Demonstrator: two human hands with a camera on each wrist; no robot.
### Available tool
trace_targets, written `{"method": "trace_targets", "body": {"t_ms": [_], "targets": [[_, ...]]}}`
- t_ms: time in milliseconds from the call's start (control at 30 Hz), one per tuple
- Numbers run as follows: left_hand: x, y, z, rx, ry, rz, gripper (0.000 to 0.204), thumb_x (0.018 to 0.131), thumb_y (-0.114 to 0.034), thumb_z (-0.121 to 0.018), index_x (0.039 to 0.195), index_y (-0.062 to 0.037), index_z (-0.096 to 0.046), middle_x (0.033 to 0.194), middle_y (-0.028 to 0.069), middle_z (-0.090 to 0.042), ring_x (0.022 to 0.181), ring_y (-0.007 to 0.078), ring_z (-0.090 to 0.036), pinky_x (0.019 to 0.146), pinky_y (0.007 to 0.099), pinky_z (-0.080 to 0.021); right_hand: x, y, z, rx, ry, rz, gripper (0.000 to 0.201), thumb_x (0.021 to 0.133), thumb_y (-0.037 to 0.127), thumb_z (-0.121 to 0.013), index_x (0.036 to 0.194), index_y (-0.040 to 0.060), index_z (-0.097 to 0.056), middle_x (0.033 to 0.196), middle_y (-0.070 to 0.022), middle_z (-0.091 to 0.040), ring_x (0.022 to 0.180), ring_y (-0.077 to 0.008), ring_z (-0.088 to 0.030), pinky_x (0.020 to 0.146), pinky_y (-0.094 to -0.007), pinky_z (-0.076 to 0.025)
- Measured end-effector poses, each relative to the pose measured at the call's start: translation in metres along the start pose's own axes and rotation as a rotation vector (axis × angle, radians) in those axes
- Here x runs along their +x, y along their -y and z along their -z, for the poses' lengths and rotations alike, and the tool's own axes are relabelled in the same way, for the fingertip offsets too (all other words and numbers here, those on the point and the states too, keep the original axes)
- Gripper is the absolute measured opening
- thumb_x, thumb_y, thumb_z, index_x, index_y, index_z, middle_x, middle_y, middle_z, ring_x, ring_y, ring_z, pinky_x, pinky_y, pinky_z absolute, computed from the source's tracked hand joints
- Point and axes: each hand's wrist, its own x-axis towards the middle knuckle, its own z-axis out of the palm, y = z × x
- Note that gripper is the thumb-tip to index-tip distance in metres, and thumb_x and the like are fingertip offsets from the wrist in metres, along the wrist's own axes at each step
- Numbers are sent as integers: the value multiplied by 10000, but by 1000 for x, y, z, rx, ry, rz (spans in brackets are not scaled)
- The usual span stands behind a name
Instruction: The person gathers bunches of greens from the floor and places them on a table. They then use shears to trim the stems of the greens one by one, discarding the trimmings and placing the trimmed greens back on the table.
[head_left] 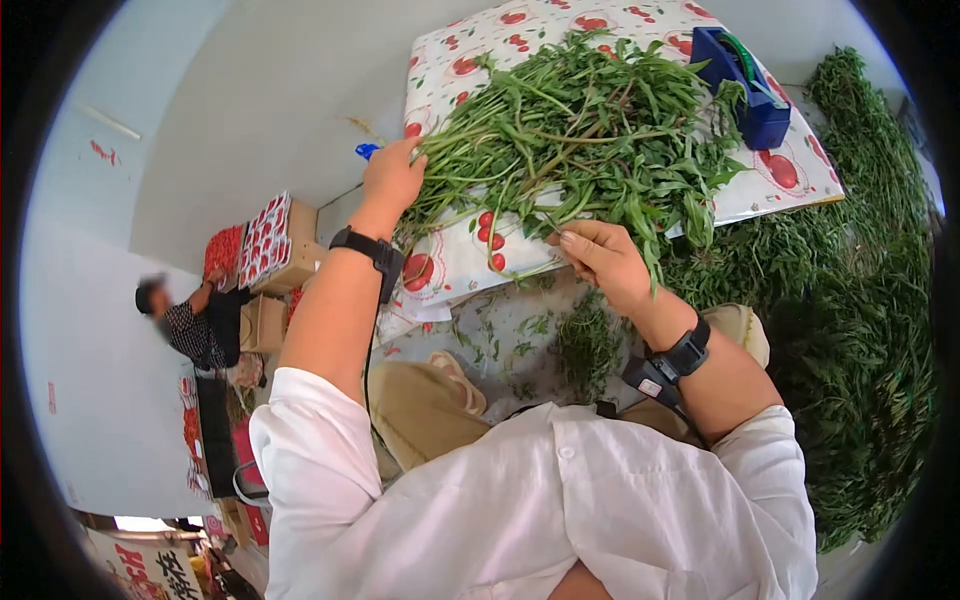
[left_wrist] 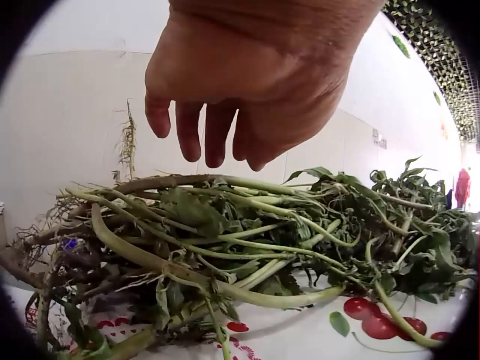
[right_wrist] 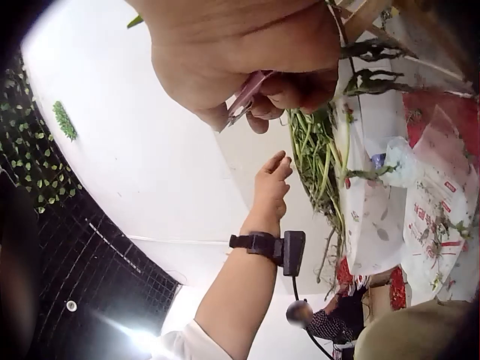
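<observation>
A heap of leafy green stems lies on a table covered with a white cherry-print cloth. My left hand is at the stem-end side of the heap. In the left wrist view its fingers hang loosely above the thick, root-tipped stems, holding nothing. My right hand is at the near edge of the table, beside the leafy part. Between thumb and curled fingers it pinches a small pink tool with a metal tip, mostly hidden by the hand.
A blue tape dispenser stands at the table's far right corner. More cut greens are piled on the floor at right, with scattered bits below the table. At left, another person is beside cardboard boxes and red goods.
</observation>
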Motion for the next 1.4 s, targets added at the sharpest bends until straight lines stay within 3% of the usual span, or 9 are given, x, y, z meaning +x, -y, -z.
{"method": "trace_targets", "body": {"t_ms": [100, 233, 333, 433, 533, 667, 1067, 1233, 1400], "targets": [[-1, -34, 0, -82, -181, -276, 259, 718, -170, -636, 971, -112, -627, 977, 101, -600, 964, 287, -537, 820, 384, -425, -1, 7, 3, -103, -79, 119, 277, 866, 210, -541, 958, -46, -594, 660, 29, -471, 601, -51, -388, 532, -211, -318], [-8, -121, 7, -246, 43, -826, 183, 703, -160, -645, 886, -155, -641, 1123, 66, -528, 1047, 289, -483, 859, 440, -387, -13, 18, 6, 23, -46, 203, 277, 865, 185, -530, 1003, -49, -585, 715, 15, -518, 651, -53, -425, 573, -215, -356], [-19, -158, -1, -133, 211, -910, 317, 641, -172, -690, 953, -149, -639, 1316, 55, -401, 1225, 329, -336, 951, 567, -287, -21, 30, 6, 46, -53, 350, 285, 870, 175, -516, 1041, -48, -565, 753, 13, -528, 684, -51, -438, 607, -211, -371], [-21, -184, -30, -26, 368, -866, 354, 630, -197, -692, 976, -157, -627, 1373, 44, -326, 1301, 317, -216, 982, 637, -184, -31, 30, 5, 133, -84, 438, 297, 874, 170, -514, 1074, -47, -541, 797, 7, -532, 710, -53, -443, 629, -204, -376], [-4, -192, -42, 25, 327, -872, 376, 653, -227, -666, 1021, -176, -608, 1380, 30, -318, 1305, 317, -213, 1004, 630, -161, -38, 28, 16, 37, -92, 419, 366, 878, 272, -505, 1045, -52, -538, 679, -3, -477, 537, -52, -347, 500, -189, -271], [18, -200, -65, 122, 292, -814, 318, 732, -173, -584, 1050, -172, -588, 1386, 5, -312, 1301, 301, -230, 987, 622, -208, -49, 33, 33, 118, -33, 383, 281, 876, 158, -521, 1072, -43, -539, 846, 3, -538, 736, -50, -434, 639, -201, -380], [57, -216, -73, 42, 395, -617, 303, 812, -232, -533, 1109, -246, -595, 1394, 43, -308, 1298, 311, -230, 983, 635, -192, -48, 43, 47, 149, -67, 332, 237, 890, 153, -510, 1022, -37, -561, 748, 40, -485, 662, -39, -378, 577, -189, -333], [28, -187, -33, -332, 167, -742, 295, 778, -165, -591, 1066, -104, -601, 1244, 88, -477, 1172, 291, -419, 958, 377, -352, -44, 37, 44, 131, -75, 302, 240, 892, 169, -509, 1011, -29, -577, 707, 44, -463, 632, -37, -366, 558, -189, -314], [3, -79, -10, -216, -51, -324, 278, 757, -134, -596, 1030, -86, -608, 1141, 115, -530, 1033, 309, -497, 878, 384, -400, -36, 26, 31, 62, -62, 266, 267, 888, 198, -517, 1002, -35, -582, 717, 38, -481, 651, -46, -386, 574, -210, -333]]}}
